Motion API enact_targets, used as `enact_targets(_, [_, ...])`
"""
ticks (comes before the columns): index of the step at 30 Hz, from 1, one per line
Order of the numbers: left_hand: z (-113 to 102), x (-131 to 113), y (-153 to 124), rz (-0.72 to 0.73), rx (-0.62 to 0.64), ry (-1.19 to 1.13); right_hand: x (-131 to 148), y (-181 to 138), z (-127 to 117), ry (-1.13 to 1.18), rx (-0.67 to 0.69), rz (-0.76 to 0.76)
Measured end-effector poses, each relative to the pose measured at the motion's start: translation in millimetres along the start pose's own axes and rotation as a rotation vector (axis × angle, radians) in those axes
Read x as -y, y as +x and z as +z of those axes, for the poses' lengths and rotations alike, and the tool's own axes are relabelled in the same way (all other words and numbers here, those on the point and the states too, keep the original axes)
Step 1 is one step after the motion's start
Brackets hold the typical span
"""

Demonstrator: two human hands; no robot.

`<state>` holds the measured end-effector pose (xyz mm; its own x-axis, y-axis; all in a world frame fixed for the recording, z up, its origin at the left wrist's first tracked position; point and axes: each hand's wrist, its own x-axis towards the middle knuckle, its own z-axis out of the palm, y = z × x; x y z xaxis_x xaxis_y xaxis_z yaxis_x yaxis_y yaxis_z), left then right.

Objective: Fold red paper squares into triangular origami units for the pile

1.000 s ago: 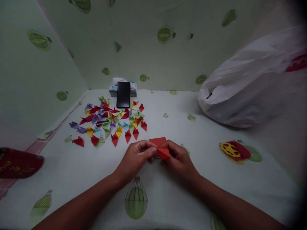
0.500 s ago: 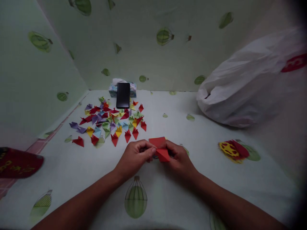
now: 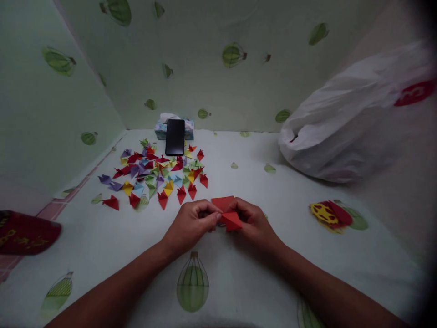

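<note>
Both my hands meet over a small red paper piece [image 3: 231,220] low above the pale cloth. My left hand [image 3: 191,226] pinches its left side with thumb and fingers. My right hand [image 3: 251,223] grips its right side, fingers curled over it. Just behind the hands lies a flat stack of red paper [image 3: 222,202]. Farther back on the left is a spread of several small folded paper pieces [image 3: 157,173] in red, purple, yellow, green and blue.
A black phone [image 3: 175,136] leans on a tissue box [image 3: 160,130] at the back. A big white plastic bag [image 3: 355,123] fills the right side. A red and yellow object [image 3: 329,213] lies at right, a dark red one [image 3: 23,231] at far left.
My hands stay on the red piece and shift only slightly; my right fingers have curled a little more over it. The view has drifted a bit.
</note>
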<state>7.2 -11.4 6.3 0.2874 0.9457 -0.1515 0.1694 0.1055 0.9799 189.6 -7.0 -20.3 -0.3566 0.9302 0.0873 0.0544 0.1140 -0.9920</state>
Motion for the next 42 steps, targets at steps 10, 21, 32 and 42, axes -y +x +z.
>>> enact_targets(10, [1, 0, 0, -0.119, -0.008, -0.089, 0, 1, -2, -0.211, 0.03, -0.084])
enact_targets(21, [0, 9, 2, -0.148, 0.078, -0.309, -2, -2, -1, -0.348, -0.056, -0.246])
enact_targets(32, [-1, 8, 4, -0.144, 0.058, -0.237, 3, -1, 1, -0.215, -0.021, -0.158])
enact_targets(42, [-2, 5, 4, -0.062, 0.038, -0.166, 4, 2, 1, 0.126, 0.009, 0.135])
